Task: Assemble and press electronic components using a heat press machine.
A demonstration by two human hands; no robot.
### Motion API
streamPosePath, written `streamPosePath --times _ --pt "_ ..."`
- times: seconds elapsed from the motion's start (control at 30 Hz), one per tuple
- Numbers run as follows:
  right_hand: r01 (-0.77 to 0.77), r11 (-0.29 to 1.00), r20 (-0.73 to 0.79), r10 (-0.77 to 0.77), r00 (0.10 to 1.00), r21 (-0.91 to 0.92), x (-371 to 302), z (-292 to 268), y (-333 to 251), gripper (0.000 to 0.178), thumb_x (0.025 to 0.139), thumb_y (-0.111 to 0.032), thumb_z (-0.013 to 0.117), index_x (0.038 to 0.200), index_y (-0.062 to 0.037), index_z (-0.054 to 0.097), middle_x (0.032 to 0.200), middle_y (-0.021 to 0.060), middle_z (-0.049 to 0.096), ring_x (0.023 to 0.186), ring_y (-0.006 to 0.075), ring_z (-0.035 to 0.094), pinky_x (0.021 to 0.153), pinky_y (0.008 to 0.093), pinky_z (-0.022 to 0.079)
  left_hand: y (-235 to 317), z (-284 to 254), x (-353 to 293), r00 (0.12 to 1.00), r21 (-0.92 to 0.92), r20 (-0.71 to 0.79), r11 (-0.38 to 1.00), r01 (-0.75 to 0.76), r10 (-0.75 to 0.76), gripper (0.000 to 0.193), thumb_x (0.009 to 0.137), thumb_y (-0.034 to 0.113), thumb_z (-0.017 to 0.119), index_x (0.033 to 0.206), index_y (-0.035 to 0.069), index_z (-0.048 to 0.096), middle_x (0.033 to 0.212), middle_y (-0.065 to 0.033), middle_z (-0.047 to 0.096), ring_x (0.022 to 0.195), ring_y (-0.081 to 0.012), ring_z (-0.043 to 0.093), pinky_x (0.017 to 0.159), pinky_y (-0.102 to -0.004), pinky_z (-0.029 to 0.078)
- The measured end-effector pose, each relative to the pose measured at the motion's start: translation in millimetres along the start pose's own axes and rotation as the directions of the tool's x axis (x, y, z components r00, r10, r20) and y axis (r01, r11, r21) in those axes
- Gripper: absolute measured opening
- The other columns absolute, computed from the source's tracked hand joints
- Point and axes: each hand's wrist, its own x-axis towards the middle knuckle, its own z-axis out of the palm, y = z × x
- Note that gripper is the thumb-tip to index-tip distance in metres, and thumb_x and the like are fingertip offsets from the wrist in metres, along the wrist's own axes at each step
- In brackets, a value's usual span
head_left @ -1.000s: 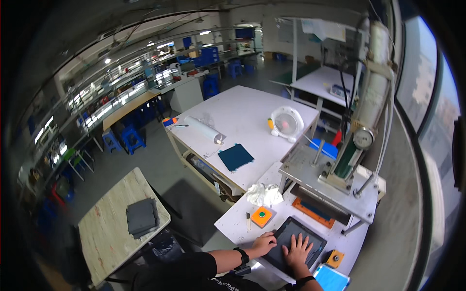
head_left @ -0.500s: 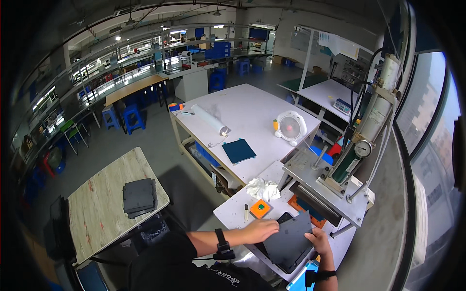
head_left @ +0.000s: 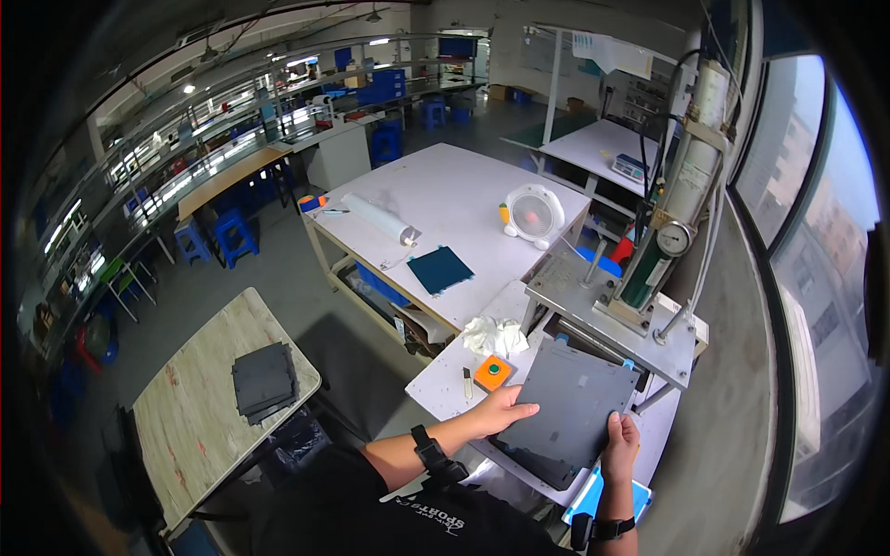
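While the left hand (head_left: 502,413) and right hand (head_left: 620,447) pinch opposite edges of a flat, dark-grey rectangular panel (head_left: 570,403) above the white bench (head_left: 440,382), its far edge lies near the metal press (head_left: 577,292); grey floor (head_left: 289,269) separates bench from streaky-grained table (head_left: 190,403).

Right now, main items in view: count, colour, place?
Thin rectangular panel: 1, grey, over white front bench
Stacked flat panels: several, dark grey, marbled table
Square button box: 1, orange, front bench
Crumpled cloth-like wad: 1, white, front bench
Metal cylinder press: 1, silver-green, front bench
Round fan: 1, white, large white table
Flat rectangular sheet: 1, teal, large table
Plastic stools: several, blue, floor
Left hand, right hand: 2, bare, holding grey panel
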Motion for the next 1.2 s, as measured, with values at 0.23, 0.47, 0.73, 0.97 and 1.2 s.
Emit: streamPosePath --times 0.23,0.47,0.73,0.97,1.2 --pt "-0.160 0.981 -0.013 0.160 0.987 -0.109 -26 -21 -11 0.014 0.088 -0.016 0.059 0.076 -0.0106 0.055 0.067 -0.0086 0.045 0.062 0.0027 0.039 0.054 0.0205 0.031 -24 -7 13 0.990 0.234 -0.138 0.971 0.057 -0.025 0.016 0.092 0.019 0.057 0.089 0.003 0.056 0.076 -0.0009 0.061 0.064 -0.0048 0.054 0.057 -0.0199 0.046" --pt "0.047 0.997 -0.415 -0.069 0.907 -0.064 -64 -85 -32 0.006 0.092 -0.010 0.054 0.092 -0.0040 0.057 0.080 -0.0055 0.054 0.071 0.0020 0.046 0.065 0.0166 0.036 -46 -31 7 0.926 0.142 -0.265 0.939 0.313 -0.269 0.015 0.093 0.019 0.055 0.086 0.005 0.055 0.071 -0.0053 0.061 0.060 -0.0100 0.058 0.059 -0.0225 0.049" --pt "0.062 0.948 -0.599 -0.248 0.762 -0.313 -120 -112 -32 0.021 0.093 -0.004 0.050 0.112 0.0036 0.057 0.090 -0.0011 0.059 0.079 0.0032 0.050 0.073 0.0163 0.039 -87 -15 47 0.878 0.131 -0.101 0.869 0.477 -0.467 0.021 0.091 0.023 0.058 0.099 0.003 0.057 0.089 -0.0082 0.065 0.077 -0.0145 0.064 0.070 -0.0271 0.052" --pt "-0.139 0.923 -0.713 -0.174 0.679 -0.359 -160 -116 -47 0.015 0.091 -0.009 0.055 0.101 0.0006 0.059 0.074 -0.0070 0.041 0.067 0.0026 0.034 0.059 0.0167 0.028 -158 -14 207 0.838 -0.456 -0.253 0.823 0.338 -0.484 0.034 0.085 0.000 0.054 0.117 -0.004 0.044 0.110 -0.0193 0.054 0.106 -0.0327 0.055 0.093 -0.0437 0.046" --pt "-0.235 0.923 -0.795 -0.112 0.596 -0.306 -218 -124 -65 0.019 0.089 -0.009 0.057 0.103 0.0030 0.061 0.079 -0.0065 0.052 0.070 0.0032 0.043 0.066 0.0180 0.037 -254 -46 287 0.795 -0.593 -0.375 0.782 0.190 -0.477 0.028 0.088 0.014 0.057 0.112 0.003 0.048 0.112 -0.0113 0.050 0.107 -0.0258 0.049 0.096 -0.0397 0.041"
